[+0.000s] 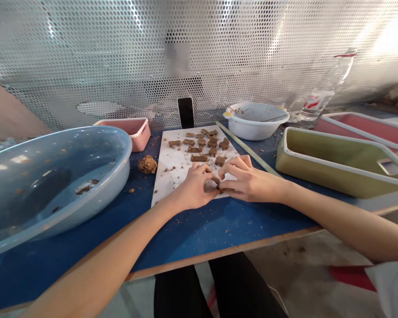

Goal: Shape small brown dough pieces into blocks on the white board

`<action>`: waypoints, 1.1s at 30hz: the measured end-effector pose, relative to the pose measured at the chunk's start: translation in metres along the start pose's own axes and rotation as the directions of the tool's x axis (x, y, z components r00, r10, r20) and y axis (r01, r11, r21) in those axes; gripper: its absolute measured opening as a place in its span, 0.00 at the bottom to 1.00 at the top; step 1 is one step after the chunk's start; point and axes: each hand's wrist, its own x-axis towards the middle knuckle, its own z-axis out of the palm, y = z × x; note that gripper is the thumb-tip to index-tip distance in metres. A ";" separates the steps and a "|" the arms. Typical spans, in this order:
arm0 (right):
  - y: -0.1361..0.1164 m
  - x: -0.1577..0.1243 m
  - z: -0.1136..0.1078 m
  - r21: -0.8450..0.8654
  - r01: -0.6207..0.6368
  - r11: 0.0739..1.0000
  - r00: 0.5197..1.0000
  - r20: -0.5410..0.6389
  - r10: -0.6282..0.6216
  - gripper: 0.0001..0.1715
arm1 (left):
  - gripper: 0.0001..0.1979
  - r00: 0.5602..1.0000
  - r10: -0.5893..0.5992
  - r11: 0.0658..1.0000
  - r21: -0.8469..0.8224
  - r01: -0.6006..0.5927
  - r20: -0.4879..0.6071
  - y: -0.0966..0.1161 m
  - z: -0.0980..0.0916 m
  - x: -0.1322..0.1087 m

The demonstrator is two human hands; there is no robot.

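Clay piece (pixel 220 187), small and brown, sits at your fingertips by the near edge of the white board (pixel 169 161) in the head view. Your left hand (pixel 198 185) and right hand (pixel 241 179) meet there, thumbs and fingers pinched on it from both sides; most of it is hidden, so you cannot tell its shape. Judging by the crumbs, it should be light, soft enough to dent and apt to break, hardly slippery. Hold it lightly by its sides and spare any thin edge. Shaped pieces (pixel 199 157) crowd the board's far half; they look fragile, so their thick middles suit a grip best. Mind the edges: a long stick (pixel 252 152) lies along the board's right side, with the green bin (pixel 318 170) beyond it; a clay lump (pixel 147 164) sits just off the board's left side, short of the blue tub (pixel 122 172). Your best room is the crumb-strewn strip of bench (pixel 199 240) in front of the board's near edge.
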 end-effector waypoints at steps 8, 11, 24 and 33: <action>-0.002 0.001 -0.002 -0.006 0.016 1.000 1.000 -0.003 -0.016 0.08 | 0.06 1.000 -0.007 1.000 0.008 0.007 0.001 0.001 0.000 0.001; -0.003 0.001 -0.003 0.005 0.010 1.000 1.000 0.005 -0.010 0.08 | 0.06 1.000 -0.011 1.000 -0.001 0.011 0.008 0.001 -0.002 0.001; -0.002 0.002 -0.001 -0.014 0.017 1.000 1.000 -0.002 -0.018 0.08 | 0.06 1.000 -0.027 1.000 0.001 0.027 0.013 0.003 -0.002 0.000; -0.002 0.000 -0.007 0.030 -0.024 0.999 0.999 -0.044 0.025 0.08 | 0.05 1.000 -0.022 1.000 0.005 0.023 -0.012 0.003 -0.003 0.001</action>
